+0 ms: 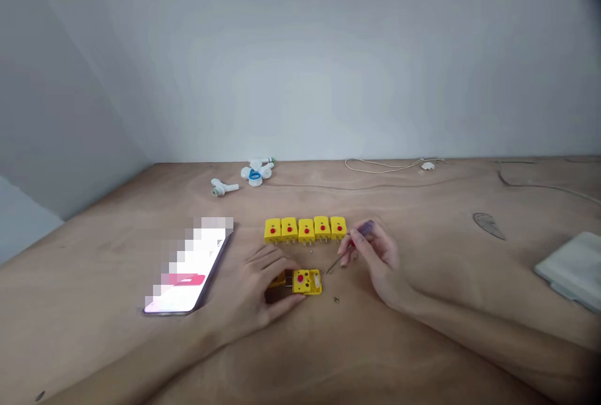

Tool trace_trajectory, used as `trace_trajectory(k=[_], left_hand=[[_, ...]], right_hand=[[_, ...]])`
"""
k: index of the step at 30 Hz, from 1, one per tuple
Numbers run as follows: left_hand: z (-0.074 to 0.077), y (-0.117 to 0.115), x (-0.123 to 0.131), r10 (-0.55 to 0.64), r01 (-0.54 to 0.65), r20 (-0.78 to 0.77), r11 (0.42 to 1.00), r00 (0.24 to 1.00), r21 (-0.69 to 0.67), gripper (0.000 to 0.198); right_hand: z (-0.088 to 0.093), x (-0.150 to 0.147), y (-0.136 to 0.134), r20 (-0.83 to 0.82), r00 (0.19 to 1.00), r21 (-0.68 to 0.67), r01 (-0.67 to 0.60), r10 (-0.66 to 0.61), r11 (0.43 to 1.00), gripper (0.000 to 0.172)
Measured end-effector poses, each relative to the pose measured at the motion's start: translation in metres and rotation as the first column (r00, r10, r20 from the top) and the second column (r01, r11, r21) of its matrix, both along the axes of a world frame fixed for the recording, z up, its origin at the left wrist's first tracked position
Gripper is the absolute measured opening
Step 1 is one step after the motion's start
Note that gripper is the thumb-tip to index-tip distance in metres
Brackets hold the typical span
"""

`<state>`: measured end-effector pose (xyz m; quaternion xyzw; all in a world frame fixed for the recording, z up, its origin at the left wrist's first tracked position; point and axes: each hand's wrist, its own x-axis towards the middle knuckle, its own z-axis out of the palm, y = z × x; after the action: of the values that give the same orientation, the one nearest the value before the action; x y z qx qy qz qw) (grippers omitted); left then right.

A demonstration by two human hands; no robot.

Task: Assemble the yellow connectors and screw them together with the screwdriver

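My left hand (263, 283) is closed round a small yellow plug (301, 281) with a red dot, which lies on the table. Its right end is open and shows a pale inside. Another yellow piece (278, 280) is partly hidden under my fingers, with metal pins between the two. In my right hand (378, 261) is a thin screwdriver (335, 263) with a dark purple handle end, its tip just right of the plug's open end. A tiny brass-coloured screw (336, 300) lies close below the tip. Beyond my hands stands a row of several yellow plugs (306, 230), pins towards me.
A lit phone (188, 273) lies at left. White plastic fittings (225, 188) and a blue ring (255, 174) are near the wall. A pale cord (389, 171) runs along the back. At the right edge is a white box (573, 270).
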<state>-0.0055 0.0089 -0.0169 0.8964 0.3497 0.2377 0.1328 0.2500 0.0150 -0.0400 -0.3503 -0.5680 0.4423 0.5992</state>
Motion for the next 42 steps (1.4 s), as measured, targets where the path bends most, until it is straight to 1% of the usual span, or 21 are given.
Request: trace_trajectory(k=[3, 10, 16, 22, 28, 30, 35, 38, 40, 42], left_hand=[[0.001, -0.001, 0.000, -0.017, 0.017, 0.006, 1.000, 1.000, -0.001, 0.025], [0.000, -0.002, -0.001, -0.077, 0.076, 0.038, 0.997, 0.996, 0.026, 0.024], [-0.001, -0.001, -0.001, -0.066, 0.065, 0.019, 0.997, 0.998, 0.044, 0.025], [-0.001, 0.000, 0.000, -0.056, 0.056, -0.001, 0.997, 0.998, 0.044, 0.022], [-0.001, 0.001, -0.001, -0.048, 0.048, -0.003, 0.999, 0.999, 0.022, 0.025], [0.000, 0.001, -0.001, -0.062, 0.062, 0.013, 0.998, 0.998, 0.010, 0.026], [0.001, 0.002, -0.004, -0.110, 0.110, 0.024, 0.994, 0.994, -0.005, 0.039], [0.000, 0.003, -0.007, -0.123, 0.123, 0.031, 0.992, 0.992, 0.000, 0.044], [0.000, 0.003, -0.008, -0.139, 0.139, 0.023, 0.990, 0.990, -0.004, 0.043], [-0.001, 0.003, -0.008, -0.132, 0.132, 0.024, 0.991, 0.991, 0.005, 0.040]], right_hand=[[0.001, 0.000, 0.003, -0.012, 0.998, -0.001, 0.059, -0.059, 0.998, 0.023], [0.002, 0.002, 0.007, 0.008, 0.994, -0.051, 0.108, -0.107, 0.993, 0.028], [0.002, 0.003, 0.008, 0.019, 0.995, -0.038, 0.101, -0.100, 0.994, 0.029], [-0.004, 0.004, 0.010, -0.080, 0.992, -0.044, 0.089, -0.093, 0.995, 0.026], [-0.007, 0.008, 0.012, -0.115, 0.988, -0.077, 0.092, -0.100, 0.993, 0.026], [-0.007, 0.009, 0.013, -0.122, 0.986, -0.091, 0.102, -0.112, 0.991, 0.027], [-0.005, 0.011, 0.014, -0.122, 0.984, -0.109, 0.116, -0.129, 0.987, 0.031], [-0.004, 0.012, 0.014, -0.102, 0.985, -0.105, 0.126, -0.136, 0.986, 0.032], [-0.004, 0.013, 0.014, -0.091, 0.985, -0.102, 0.134, -0.143, 0.986, 0.032], [-0.004, 0.014, 0.015, -0.087, 0.985, -0.103, 0.137, -0.146, 0.985, 0.032]])
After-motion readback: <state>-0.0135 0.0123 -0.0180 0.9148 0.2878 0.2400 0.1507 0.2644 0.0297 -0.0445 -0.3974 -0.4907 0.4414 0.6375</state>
